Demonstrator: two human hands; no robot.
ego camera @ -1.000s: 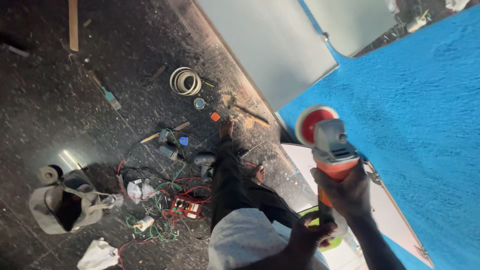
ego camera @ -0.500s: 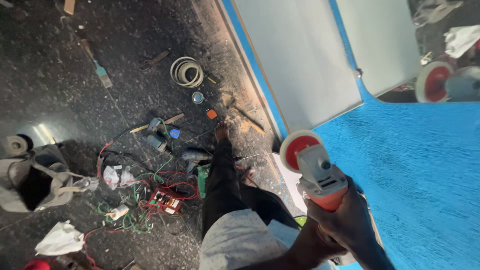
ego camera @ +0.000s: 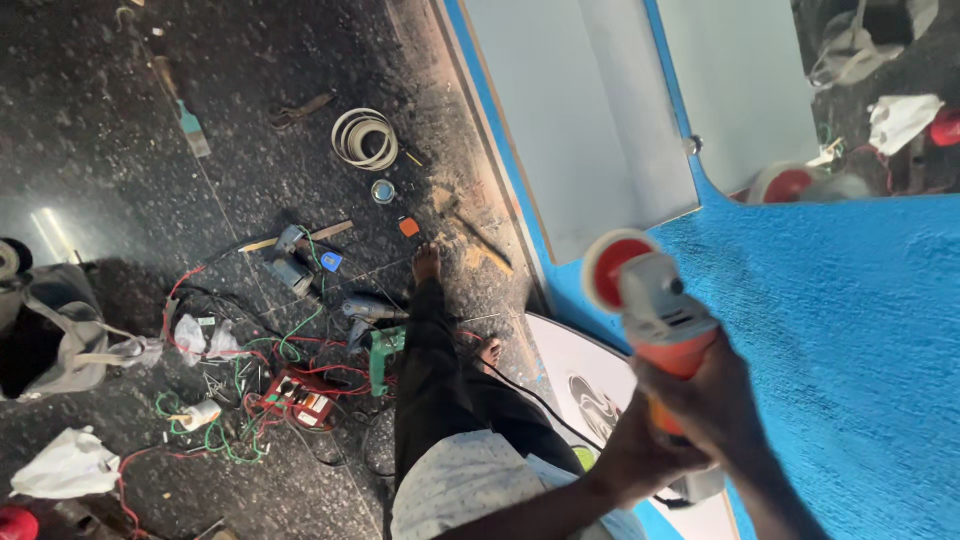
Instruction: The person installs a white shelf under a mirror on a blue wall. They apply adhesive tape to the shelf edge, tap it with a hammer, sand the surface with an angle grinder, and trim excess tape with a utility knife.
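I hold an orange and grey angle grinder [ego camera: 655, 305] with a red disc in a white guard, its head pointing up beside the blue textured wall [ego camera: 850, 340]. My right hand [ego camera: 720, 400] wraps the orange body from the right. Just below, my left hand [ego camera: 640, 450] grips the tool's rear end, its forearm reaching in from the bottom of the view. My dark-trousered leg and bare foot [ego camera: 427, 265] stand on the dark speckled floor underneath.
Pale grey panels [ego camera: 570, 110] are set in the wall, a mirror [ego camera: 870, 90] beside them. A white oval board [ego camera: 590, 385] leans below. On the floor lie a white cable coil [ego camera: 365, 138], tangled red and green wires [ego camera: 260, 390], a green drill [ego camera: 382, 355] and a grey bag [ego camera: 60, 335].
My left hand has come up from near my waist to the grinder's rear end. The view has swung so the mirror and more of the panels show.
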